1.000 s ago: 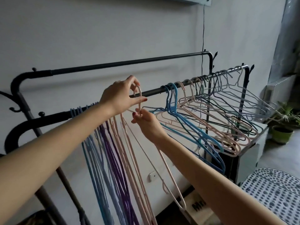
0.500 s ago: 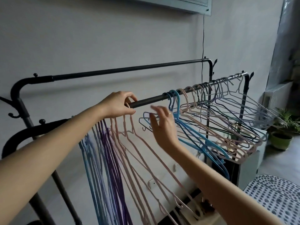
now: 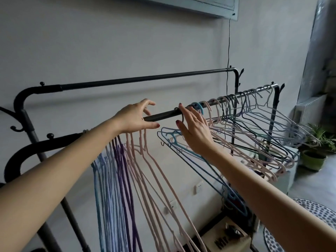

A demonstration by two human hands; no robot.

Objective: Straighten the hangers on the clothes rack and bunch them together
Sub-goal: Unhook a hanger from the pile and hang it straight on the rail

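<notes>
The black front rail of the clothes rack carries two groups of hangers. On the left, blue, purple and pink hangers hang straight down in a tight bunch. To the right, blue hangers and several pink, dark and grey hangers lie skewed and spread along the rail. My left hand hovers over the rail above the pink hooks, fingers spread and holding nothing. My right hand reaches to the rail with straight fingers, touching a dark hook beside the blue hooks.
A second black rail runs behind, close to the wall. A thin cable drops from a wall panel. Below the skewed hangers stand a pale cabinet and a cardboard box. A potted plant and dotted mat sit at right.
My left hand has let go of the pink hanger hook and spread its fingers. My right hand left the pink hanger and rose right to the hooks by the blue hangers.
</notes>
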